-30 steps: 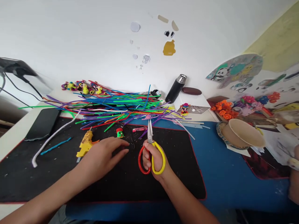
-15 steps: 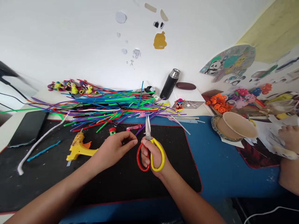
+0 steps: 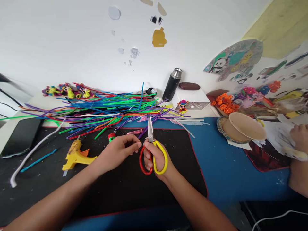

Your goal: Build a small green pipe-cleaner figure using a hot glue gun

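My right hand (image 3: 158,157) is wrapped round a pair of scissors (image 3: 160,158) with one red and one yellow handle, the blades pointing away from me. Just left of it, my left hand (image 3: 120,150) is closed in a pinch; whatever its fingertips hold is too small to make out. Beyond the left hand lie a small red-and-green piece (image 3: 112,137) and a pink item (image 3: 135,131). A yellow glue gun (image 3: 75,155) rests on the black mat (image 3: 115,195), left of my left wrist.
Many coloured pipe cleaners (image 3: 113,107) are heaped along the wall. A phone (image 3: 21,136), a white stem (image 3: 36,149) and a blue twisted piece (image 3: 38,160) lie at left. A black flask (image 3: 172,84) stands behind; a bowl (image 3: 247,125) and another person's hand (image 3: 299,136) are at right.
The camera view has shifted slightly, moving most objects left in the picture. Both hands keep nearly the same pose, and the scissors stay in my right hand.
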